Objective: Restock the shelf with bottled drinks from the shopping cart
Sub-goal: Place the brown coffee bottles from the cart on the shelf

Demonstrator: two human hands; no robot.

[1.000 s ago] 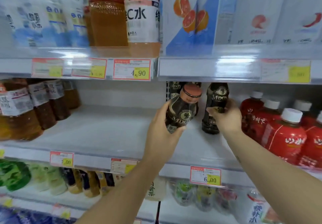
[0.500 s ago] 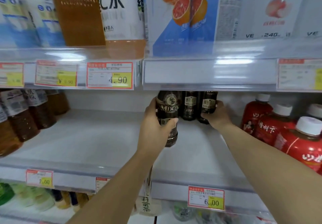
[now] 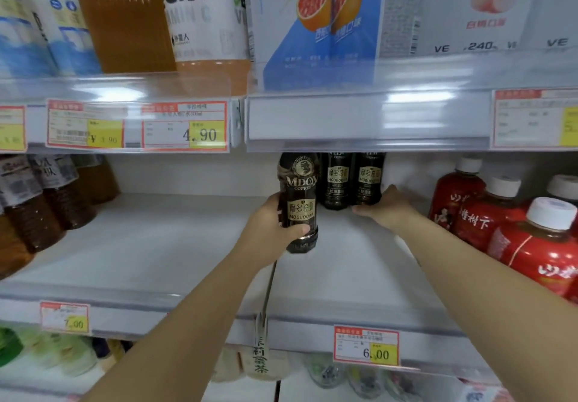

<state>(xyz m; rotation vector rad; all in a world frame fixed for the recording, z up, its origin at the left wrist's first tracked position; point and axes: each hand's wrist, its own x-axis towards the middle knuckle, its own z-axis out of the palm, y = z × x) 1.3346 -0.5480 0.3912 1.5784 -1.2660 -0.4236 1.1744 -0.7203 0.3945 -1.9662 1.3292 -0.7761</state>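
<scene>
The left hand [image 3: 269,229] wraps round the lower half of an upright dark coffee bottle [image 3: 298,201], above and left of the 6.00 price tag [image 3: 366,347], low over the white shelf [image 3: 156,245] (contact unclear). Farther back above that tag, the right hand [image 3: 386,209] touches the base of two matching bottles [image 3: 369,179]; whether it grips one, I cannot tell.
</scene>
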